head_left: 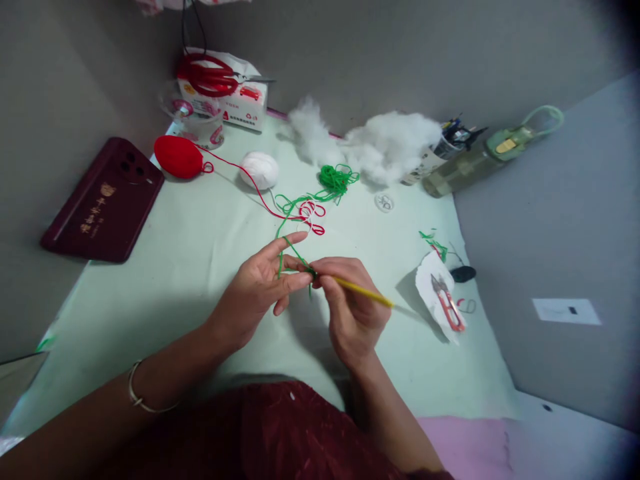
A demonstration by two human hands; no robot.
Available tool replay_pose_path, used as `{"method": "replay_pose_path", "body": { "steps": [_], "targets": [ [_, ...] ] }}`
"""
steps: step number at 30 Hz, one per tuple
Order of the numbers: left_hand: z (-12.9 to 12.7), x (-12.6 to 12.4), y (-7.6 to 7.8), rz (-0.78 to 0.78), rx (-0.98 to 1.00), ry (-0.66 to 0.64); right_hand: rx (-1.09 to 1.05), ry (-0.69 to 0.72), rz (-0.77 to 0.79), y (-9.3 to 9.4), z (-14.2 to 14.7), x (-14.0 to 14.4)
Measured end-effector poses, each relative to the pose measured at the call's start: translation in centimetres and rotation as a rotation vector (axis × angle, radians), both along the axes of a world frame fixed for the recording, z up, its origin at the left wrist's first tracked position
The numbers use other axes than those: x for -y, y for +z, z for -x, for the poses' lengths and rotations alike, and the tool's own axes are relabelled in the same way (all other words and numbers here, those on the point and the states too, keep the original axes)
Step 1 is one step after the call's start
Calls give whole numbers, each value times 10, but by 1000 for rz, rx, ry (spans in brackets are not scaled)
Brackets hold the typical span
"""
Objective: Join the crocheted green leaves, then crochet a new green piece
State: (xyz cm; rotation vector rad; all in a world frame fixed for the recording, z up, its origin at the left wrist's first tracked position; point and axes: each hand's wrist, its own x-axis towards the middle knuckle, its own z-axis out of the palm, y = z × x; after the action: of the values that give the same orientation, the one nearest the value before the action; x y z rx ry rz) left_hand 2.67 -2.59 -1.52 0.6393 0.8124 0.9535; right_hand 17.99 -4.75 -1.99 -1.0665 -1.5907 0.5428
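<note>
1. My left hand is held over the middle of the pale green table cover, palm turned toward me. Green yarn is looped over the raised index finger and pinched between thumb and fingers.
2. My right hand is closed around a yellow crochet hook. The handle end points right; the working tip sits in the green yarn where both hands meet. Hands together, touching at the fingertips.
3. The green strand runs away from me to a loose green yarn pile near the far middle of the cover.
4. A red strand tangle lies just beyond my hands, leading far left to a red yarn ball. A white yarn ball sits just right of it.
5. White stuffing is heaped against the far wall.
6. Right of my hands: red thread snips on a scrap of white paper.
7. Far left: large red scissors on a box; a dark red phone lies off the cover's left edge.
</note>
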Motion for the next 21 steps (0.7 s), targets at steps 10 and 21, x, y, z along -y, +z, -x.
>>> {"method": "replay_pose_path", "body": {
  "steps": [10,21],
  "targets": [
    [4,-6,3,120,129,4,-344,35,193,6,-6,-9],
    [4,-4,2,2,15,-3,-436,137,299,2,-12,-8]
  ]
}}
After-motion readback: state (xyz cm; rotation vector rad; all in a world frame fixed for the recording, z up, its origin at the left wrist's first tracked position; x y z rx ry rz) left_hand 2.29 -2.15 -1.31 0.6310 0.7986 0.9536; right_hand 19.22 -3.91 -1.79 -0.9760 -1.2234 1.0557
